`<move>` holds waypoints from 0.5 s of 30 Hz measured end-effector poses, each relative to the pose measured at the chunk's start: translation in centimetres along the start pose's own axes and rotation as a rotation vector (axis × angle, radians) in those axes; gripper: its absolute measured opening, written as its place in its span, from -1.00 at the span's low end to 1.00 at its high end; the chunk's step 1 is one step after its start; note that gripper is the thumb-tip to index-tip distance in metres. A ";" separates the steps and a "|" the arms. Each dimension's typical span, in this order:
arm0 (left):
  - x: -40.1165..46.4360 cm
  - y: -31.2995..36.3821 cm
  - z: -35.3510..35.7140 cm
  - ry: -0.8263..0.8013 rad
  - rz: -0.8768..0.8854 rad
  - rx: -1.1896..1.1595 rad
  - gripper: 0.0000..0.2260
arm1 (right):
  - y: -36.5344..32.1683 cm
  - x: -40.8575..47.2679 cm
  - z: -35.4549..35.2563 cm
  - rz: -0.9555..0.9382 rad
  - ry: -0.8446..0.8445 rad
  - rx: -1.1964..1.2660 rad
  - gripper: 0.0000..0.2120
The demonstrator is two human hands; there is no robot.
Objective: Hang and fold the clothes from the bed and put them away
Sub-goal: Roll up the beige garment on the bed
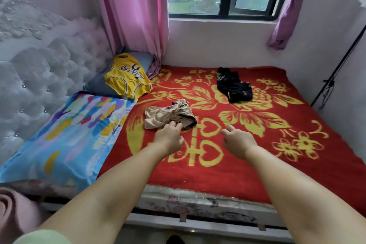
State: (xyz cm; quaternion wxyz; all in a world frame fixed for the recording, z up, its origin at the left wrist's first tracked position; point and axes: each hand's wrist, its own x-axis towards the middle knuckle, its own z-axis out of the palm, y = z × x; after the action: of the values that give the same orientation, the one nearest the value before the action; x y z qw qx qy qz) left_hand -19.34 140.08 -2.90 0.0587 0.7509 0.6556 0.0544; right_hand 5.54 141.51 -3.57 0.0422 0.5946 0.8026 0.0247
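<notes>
- Beige garment (170, 115), crumpled on the red bed (257, 164); my left hand (170, 138) touches its 6 o'clock edge, fingers loosely curled, gripping nothing.
- Right hand (236, 140) at 3 o'clock, loosely curled, empty.
- Black garment (233, 87) at 1 o'clock; yellow jersey (126, 79) at 10 o'clock.

A red blanket (208, 174) with yellow flowers covers the bed across the middle of the frame. Both bare arms reach over it from the bottom edge. The left hand (169, 137) has its fingertips at the near edge of a crumpled beige garment (168, 116); whether it grips the cloth cannot be told. The right hand (236, 140) hovers with loosely curled fingers, holding nothing. A black garment (233, 86) lies upper right of centre, and a yellow jersey (126, 79) rests on a grey pillow (97, 85) at upper left, beside a pink curtain (136, 6).
</notes>
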 end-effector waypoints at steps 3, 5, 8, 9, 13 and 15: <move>4.6 -2.1 1.6 -0.051 0.014 0.001 -0.70 | 0.1 4.8 1.1 -0.008 -0.036 0.000 -0.72; 10.0 -4.5 2.9 -0.070 0.009 -0.015 -0.68 | 0.1 10.2 2.3 0.002 -0.046 0.014 -0.72; 16.7 -7.4 3.7 -0.137 0.010 -0.020 -0.65 | -0.1 16.8 2.8 0.002 -0.088 0.052 -0.72; 18.5 -8.3 4.0 -0.153 0.021 -0.013 -0.65 | -0.1 18.8 2.9 0.002 -0.082 0.056 -0.71; 25.2 -11.5 5.6 -0.212 0.022 -0.036 -0.68 | -1.0 26.3 4.0 0.017 -0.104 0.111 -0.73; 26.7 -12.6 6.7 -0.238 0.023 -0.042 -0.68 | -1.6 28.7 5.0 0.007 -0.138 0.117 -0.71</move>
State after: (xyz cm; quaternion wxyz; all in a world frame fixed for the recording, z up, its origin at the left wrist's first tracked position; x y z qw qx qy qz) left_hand -27.01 168.12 -11.37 0.1514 0.7582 0.6339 -0.0207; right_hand -3.84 168.42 -9.76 0.0625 0.5992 0.7957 -0.0633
